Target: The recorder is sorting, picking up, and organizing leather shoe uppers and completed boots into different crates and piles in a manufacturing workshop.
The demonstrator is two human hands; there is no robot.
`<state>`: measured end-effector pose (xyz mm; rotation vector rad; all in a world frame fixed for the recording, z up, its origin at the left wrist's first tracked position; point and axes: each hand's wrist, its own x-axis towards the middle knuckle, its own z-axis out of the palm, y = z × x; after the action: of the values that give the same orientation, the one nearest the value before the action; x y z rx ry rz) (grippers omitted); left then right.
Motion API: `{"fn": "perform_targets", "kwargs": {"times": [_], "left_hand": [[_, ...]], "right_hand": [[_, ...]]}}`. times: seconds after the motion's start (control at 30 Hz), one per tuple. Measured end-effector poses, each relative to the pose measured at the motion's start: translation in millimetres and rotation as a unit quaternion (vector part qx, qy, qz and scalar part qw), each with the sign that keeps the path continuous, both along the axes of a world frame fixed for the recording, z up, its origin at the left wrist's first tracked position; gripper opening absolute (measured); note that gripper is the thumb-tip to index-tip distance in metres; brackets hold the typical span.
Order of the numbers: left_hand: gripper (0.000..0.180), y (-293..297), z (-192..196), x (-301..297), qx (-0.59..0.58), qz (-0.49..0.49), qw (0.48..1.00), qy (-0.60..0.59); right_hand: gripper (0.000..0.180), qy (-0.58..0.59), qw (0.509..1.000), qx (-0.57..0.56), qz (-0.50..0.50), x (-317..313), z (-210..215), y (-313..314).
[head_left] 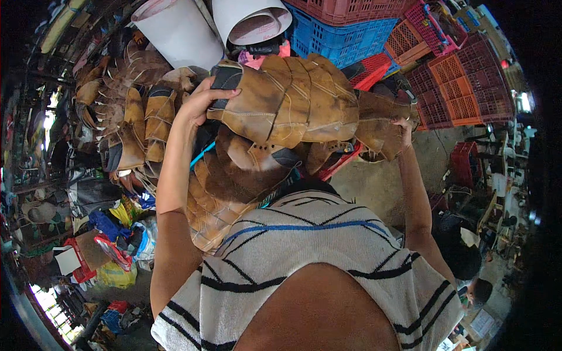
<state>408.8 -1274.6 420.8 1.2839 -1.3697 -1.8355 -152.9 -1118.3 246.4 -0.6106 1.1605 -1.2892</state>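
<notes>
A long overlapping row of brown leather shoe uppers [316, 96] stretches between my two hands, above more leather pieces. My left hand [198, 106] is closed on its left end, thumb lying over a black-lined edge and the other fingers hidden behind. At the right end, my right hand [405, 130] is closed around the darker brown leather, with most of its fingers out of sight. Under the row, in front of my body, more brown leather uppers [234, 175] lie piled, some with eyelet holes. Further leather uppers [132, 111] are heaped at the left.
Two white rolled sheets [178, 35] stand at the far side. Blue plastic crates [339, 41] and orange and maroon crates [462, 82] are stacked at far right. Coloured plastic bags [120, 234] lie to the left. Another person's dark-haired head [480, 291] shows at lower right.
</notes>
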Motion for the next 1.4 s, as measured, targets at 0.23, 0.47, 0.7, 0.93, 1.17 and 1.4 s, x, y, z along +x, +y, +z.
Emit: {"fn": "perform_targets", "kwargs": {"times": [0.23, 0.47, 0.7, 0.93, 1.17, 1.4], "left_hand": [[0.050, 30, -8, 49, 0.015, 0.113, 0.992, 0.050], [0.043, 65, -21, 63, -0.026, 0.118, 0.993, 0.014], [0.037, 107, -1, 44, -0.022, 0.216, 0.976, 0.020], [0.036, 155, -13, 56, -0.009, 0.276, 0.961, -0.003], [0.043, 218, -25, 28, -0.029, 0.369, 0.929, -0.008], [0.039, 248, -95, 16, 0.038, 0.472, 0.880, 0.031]], "right_hand": [[0.025, 0.395, 0.872, -0.280, 0.069, -17, -13, 2], [0.020, 0.007, 0.999, -0.036, 0.035, 30, -17, 4], [0.015, -0.129, 0.990, 0.062, 0.006, 118, 66, 10], [0.045, -0.159, 0.982, 0.077, 0.065, 111, 13, -8], [0.051, -0.356, 0.909, 0.052, 0.211, 79, -84, -45], [0.043, -0.295, 0.907, 0.215, 0.211, 92, -137, -50]]}}
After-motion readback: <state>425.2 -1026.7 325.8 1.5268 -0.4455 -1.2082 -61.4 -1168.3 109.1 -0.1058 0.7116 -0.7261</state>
